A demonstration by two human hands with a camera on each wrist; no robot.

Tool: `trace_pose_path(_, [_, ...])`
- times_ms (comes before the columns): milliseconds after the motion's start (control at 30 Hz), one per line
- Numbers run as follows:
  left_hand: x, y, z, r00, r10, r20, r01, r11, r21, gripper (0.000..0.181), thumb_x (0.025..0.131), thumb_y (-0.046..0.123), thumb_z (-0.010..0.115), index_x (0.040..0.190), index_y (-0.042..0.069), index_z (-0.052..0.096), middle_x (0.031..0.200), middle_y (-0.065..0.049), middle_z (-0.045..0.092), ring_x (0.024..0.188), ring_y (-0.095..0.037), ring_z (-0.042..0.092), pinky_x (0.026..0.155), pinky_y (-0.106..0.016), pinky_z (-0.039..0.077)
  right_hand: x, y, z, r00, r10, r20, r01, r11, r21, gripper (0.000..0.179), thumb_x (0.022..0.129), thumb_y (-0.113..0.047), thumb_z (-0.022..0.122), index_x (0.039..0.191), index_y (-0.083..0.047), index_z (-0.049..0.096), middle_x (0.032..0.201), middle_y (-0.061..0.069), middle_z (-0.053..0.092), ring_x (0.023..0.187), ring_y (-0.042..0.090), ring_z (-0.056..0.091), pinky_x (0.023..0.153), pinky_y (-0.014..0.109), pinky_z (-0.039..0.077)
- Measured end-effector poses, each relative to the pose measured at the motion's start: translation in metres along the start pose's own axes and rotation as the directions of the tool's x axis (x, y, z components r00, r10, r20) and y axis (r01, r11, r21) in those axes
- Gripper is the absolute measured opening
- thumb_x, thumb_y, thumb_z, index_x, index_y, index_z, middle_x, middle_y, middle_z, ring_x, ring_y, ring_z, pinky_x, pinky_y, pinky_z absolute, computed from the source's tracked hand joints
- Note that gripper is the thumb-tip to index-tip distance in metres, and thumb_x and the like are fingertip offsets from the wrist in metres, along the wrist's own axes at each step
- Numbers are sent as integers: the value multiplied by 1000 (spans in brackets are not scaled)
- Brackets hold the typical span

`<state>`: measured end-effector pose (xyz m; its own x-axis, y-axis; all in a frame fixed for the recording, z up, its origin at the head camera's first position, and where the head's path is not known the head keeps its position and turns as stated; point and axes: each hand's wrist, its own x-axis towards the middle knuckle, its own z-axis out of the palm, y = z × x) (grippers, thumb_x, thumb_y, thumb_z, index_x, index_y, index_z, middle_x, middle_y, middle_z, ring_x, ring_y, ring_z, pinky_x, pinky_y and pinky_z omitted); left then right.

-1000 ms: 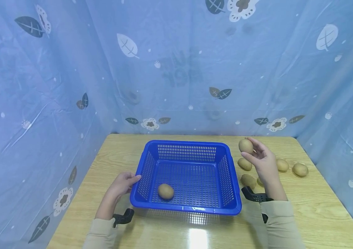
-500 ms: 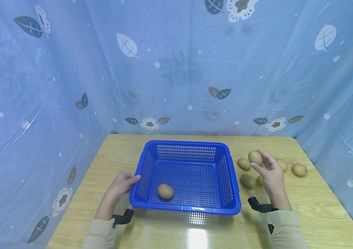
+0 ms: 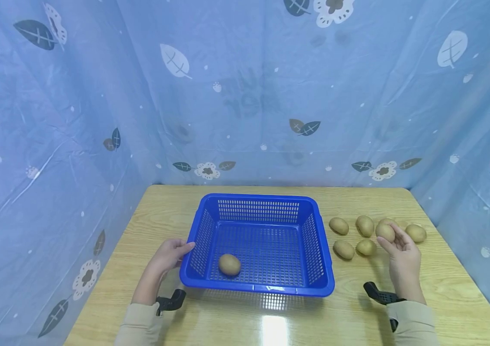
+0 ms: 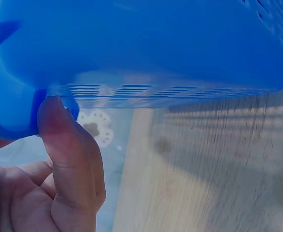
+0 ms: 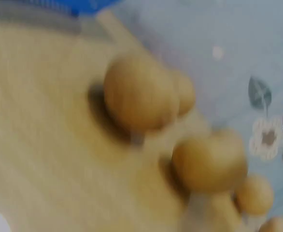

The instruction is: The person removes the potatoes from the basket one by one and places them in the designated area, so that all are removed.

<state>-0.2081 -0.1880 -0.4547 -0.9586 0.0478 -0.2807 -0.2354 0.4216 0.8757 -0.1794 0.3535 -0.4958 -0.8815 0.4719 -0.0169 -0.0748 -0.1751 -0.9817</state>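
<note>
A blue plastic basket (image 3: 257, 290) with slotted walls stands mid-table. Inside it, toward the front left, lies one brown potato (image 3: 229, 265). My left hand (image 3: 170, 254) grips the basket's left rim, thumb on top; the left wrist view shows a finger (image 4: 69, 154) hooked up under the rim. To the right of the basket, my right hand (image 3: 404, 262) holds a potato (image 3: 385, 232) between thumb and fingers, low over the table. It partly covers another potato (image 3: 388, 221) behind. In the right wrist view most of that hand is out of frame.
Several loose potatoes lie to the right of the basket, among them one near its wall (image 3: 339, 226), one (image 3: 364, 226) beside the held potato and one farthest right (image 3: 416, 233). A blue patterned curtain (image 3: 245, 96) surrounds the wooden table (image 3: 219, 322) at the back and sides.
My right hand has carried its potato rightward and down, from near the basket's back right corner to among the loose potatoes, uncovering one on the table. The left hand and basket have stayed put.
</note>
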Motion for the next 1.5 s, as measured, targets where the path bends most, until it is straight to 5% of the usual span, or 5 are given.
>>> trace_pose_path(233, [0,0,-1,1000,3,3,-3,1000,-15,35,97,23,52,108,-10,61,89,-14,70,77,-19,67,74,-35,58,3,17,-23,991,114,-66,-123,980,-154,72,90,-16,64,150,-14,24,158,-4,16,144,7,14,107,7,27])
trace_pose_path(467, [2,-2,0,1000,-3,4,3,1000,-20,33,98,22,52,107,-8,62,86,-11,70,76,-18,67,73,-34,58,8,28,-28,975,173,-138,-204,946,-253,69,91,-22,64,149,-18,27,157,-10,17,144,6,14,115,15,19])
trace_pose_path(1033, [3,-2,0,1000,3,9,-3,1000,-25,34,98,22,52,107,-9,62,88,-13,71,77,-19,67,74,-34,58,17,36,-31,979,159,-130,-202,863,-463,68,94,-21,58,151,-14,22,158,4,18,145,17,17,117,26,21])
trace_pose_path(1267, [1,-1,-1,1000,9,16,-8,1000,-28,35,98,21,51,108,-11,60,90,-17,70,77,-19,67,72,-34,58,16,34,-31,976,175,-129,-214,884,-417,71,94,-23,59,151,-14,19,159,2,13,146,15,13,117,23,18])
trace_pose_path(1500, [0,-1,-1,1000,0,4,0,1000,-28,35,98,23,52,109,-10,60,90,-14,70,77,-18,66,73,-33,57,9,32,-31,977,169,-132,-202,935,-292,74,92,-27,61,151,-14,19,159,-1,14,145,9,13,116,17,18])
